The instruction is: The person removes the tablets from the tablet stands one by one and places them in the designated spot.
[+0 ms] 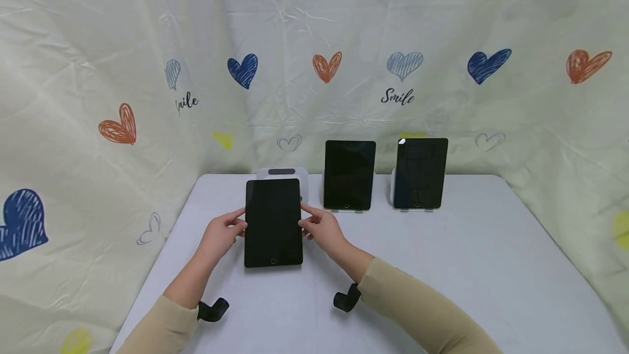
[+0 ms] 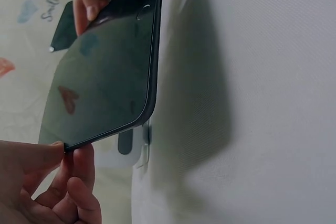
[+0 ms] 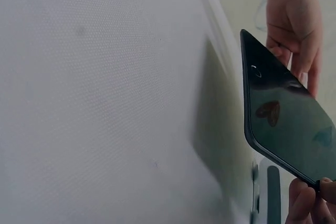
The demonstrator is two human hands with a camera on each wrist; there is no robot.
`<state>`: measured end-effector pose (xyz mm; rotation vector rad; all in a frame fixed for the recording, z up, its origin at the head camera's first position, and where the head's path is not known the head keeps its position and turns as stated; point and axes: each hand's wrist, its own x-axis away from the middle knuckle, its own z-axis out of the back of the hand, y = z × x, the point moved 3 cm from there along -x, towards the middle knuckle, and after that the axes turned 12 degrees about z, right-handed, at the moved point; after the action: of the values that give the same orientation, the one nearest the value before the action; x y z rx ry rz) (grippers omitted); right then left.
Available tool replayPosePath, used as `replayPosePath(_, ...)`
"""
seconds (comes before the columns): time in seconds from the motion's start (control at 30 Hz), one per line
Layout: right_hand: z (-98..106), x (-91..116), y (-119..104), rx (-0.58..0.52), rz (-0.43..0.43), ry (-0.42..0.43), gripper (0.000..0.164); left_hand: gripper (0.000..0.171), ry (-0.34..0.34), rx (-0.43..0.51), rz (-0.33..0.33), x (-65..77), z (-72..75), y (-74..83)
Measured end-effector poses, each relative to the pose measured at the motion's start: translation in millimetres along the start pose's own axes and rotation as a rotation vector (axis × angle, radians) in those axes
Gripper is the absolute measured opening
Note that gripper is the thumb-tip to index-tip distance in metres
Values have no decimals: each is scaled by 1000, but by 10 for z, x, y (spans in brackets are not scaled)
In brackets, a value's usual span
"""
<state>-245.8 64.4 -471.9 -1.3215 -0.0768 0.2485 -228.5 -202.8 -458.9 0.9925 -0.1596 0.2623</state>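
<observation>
A black tablet (image 1: 273,225) with a round home button is held upright above the white table, its screen facing me. My left hand (image 1: 221,236) pinches its left edge between thumb and fingers. On the opposite edge my right hand (image 1: 324,229) grips it the same way. In the left wrist view, the tablet (image 2: 110,72) hangs off the table and casts a shadow there. Just behind it is a white stand (image 1: 282,172) with a dark slot, its lower part hidden by the tablet.
To the right, two more black tablets lean upright on white stands: one tablet (image 1: 349,175) near the middle and another tablet (image 1: 421,173) further right. The white table (image 1: 442,277) ends at the back against a curtain (image 1: 363,26) printed with hearts.
</observation>
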Motion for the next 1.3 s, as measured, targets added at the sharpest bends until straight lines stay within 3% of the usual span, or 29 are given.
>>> replayPosePath(0.23, -2, 58, 14, 9, -26, -35, 52, 45, -23, -7, 23, 22, -35, -55)
replayPosePath(0.57, -72, 138, 66, 34, -108, -107, 62, 46, -95, -38, 124, 67, -69, -149)
replayPosePath(0.83, -153, 181, 142, 45, -126, -136, 62, 44, -121, -95, 179, 46, -119, -233)
replayPosePath(1.1, -173, 203, 139, 70, -159, -162, 64, 42, -125, -185, 94, -9, -157, -288)
replayPosePath(1.3, -192, 210, 184, 98, -146, -184, 64, 39, -138, -212, 79, -18, -190, -341)
